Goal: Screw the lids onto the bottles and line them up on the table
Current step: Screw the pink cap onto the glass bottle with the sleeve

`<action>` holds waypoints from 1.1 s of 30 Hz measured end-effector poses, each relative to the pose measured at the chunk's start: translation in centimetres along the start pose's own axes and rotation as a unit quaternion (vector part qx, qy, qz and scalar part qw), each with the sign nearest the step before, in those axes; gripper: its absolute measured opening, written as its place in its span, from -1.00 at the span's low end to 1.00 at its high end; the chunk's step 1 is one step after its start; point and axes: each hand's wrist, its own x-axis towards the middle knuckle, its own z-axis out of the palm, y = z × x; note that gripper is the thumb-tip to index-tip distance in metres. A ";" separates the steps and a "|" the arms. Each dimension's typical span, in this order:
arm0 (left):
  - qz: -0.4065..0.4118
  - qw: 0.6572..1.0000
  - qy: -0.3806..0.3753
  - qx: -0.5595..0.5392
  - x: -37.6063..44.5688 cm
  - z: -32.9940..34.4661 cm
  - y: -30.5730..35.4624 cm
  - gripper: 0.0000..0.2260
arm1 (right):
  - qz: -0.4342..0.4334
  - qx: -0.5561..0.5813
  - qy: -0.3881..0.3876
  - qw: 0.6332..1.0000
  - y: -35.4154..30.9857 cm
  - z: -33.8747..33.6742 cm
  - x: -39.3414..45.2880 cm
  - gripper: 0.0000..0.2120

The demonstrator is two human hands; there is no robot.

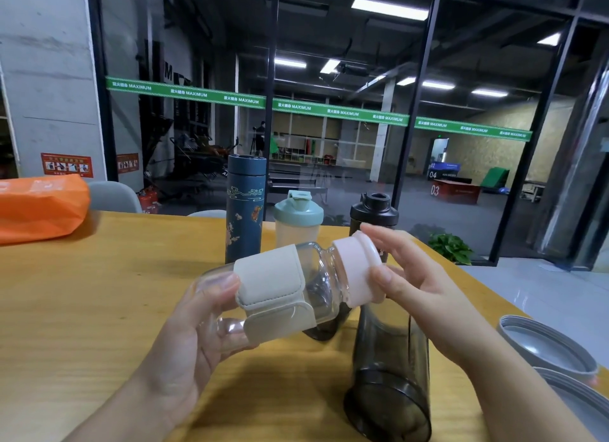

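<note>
Far left on the yellow wooden table (99,293): an orange bag (39,207), lying well apart from everything else. Behind it, a grey chair back (112,196).

Next, the left hand (184,336), fingers and thumb curled round the bottom end of a clear glass bottle (283,290). Bottle held up off the table, tipped on its side, bottom to the left and neck to the right. Wrapped round its middle, a pale grey sleeve (273,286).

Behind the bottle, three more bottles stood upright in a row near the far edge of the table. First a tall dark blue flask (245,211) with cloud pictures on it. Just beside that, a short cloudy shaker (298,222) with a pale green lid. Then a black bottle (374,212) with a black lid, partly hidden behind fingers.

On the neck of the clear glass bottle, a pale pink lid (357,270). Clamped on that lid, the right hand (425,296): thumb pressed on the near side, fingers spread over the top. Hard to tell how far on the lid was.

Under the right hand, a smoky dark bottle (389,372) lying on its side on the table, bottom end nearest. Far right, by the table edge, two grey round lids (547,346), one partly over the other.
</note>
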 end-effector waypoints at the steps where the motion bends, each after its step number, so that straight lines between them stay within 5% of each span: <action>1: -0.004 1.000 -0.001 0.006 0.0 -0.1 0.0 -0.54 | 0.001 -0.001 -0.015 1.000 0.0 -0.1 -0.1 -0.41; 6: -0.008 1.000 0.003 0.010 0.2 -0.2 -0.1 -0.55 | 0.009 -0.014 -0.046 0.999 0.2 -0.5 -0.2 -0.37; 11: -0.002 1.000 -0.005 0.016 0.0 0.1 0.0 -0.41 | 0.025 -0.030 0.001 0.999 -0.1 0.1 -0.2 -0.44; 17: 0.002 1.000 -0.001 0.009 -0.1 0.2 0.0 -0.47 | 0.013 -0.087 0.055 0.995 0.3 0.6 0.0 -0.49; 22: 0.003 1.000 0.005 0.004 0.0 0.3 0.1 -0.58 | 0.031 -0.013 -0.015 0.999 0.4 0.2 -0.1 -0.24; 27: -0.009 1.000 0.005 0.017 0.1 -0.1 -0.1 -0.39 | 0.001 -0.009 -0.077 0.997 0.3 -0.4 -0.2 -0.32; 33: -0.008 1.000 0.002 0.016 0.0 0.0 -0.1 -0.44 | 0.024 -0.010 -0.042 0.999 0.1 -0.2 -0.2 -0.42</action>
